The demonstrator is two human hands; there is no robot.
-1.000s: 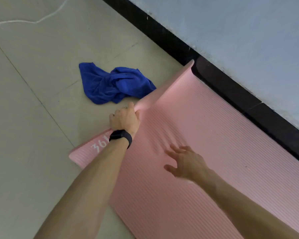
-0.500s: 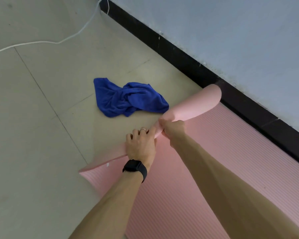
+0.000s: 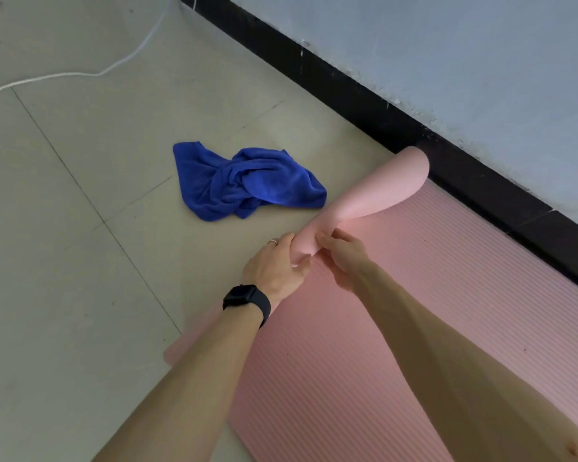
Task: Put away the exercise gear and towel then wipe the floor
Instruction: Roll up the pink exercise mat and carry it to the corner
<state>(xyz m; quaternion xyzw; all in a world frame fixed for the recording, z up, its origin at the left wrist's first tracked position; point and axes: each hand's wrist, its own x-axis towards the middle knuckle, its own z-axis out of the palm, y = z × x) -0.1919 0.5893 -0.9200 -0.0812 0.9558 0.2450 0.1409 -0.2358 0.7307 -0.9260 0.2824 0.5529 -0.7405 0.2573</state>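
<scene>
A pink ribbed exercise mat (image 3: 447, 295) lies on the tiled floor along the wall, its far end curled up and over into a loose fold. My left hand (image 3: 277, 261), with a black watch on the wrist, grips the folded edge from the left. Right beside it, my right hand (image 3: 342, 251) pinches the same fold, fingers curled into the mat. A crumpled blue towel (image 3: 247, 181) lies on the floor just left of the curled mat end, a little beyond both hands.
A black skirting board (image 3: 397, 128) runs diagonally along the pale wall behind the mat. A white cable (image 3: 80, 75) trails across the beige floor tiles at the upper left.
My right hand left the flat mat surface and took hold of the edge beside my left hand. The mat end has curled further over itself.
</scene>
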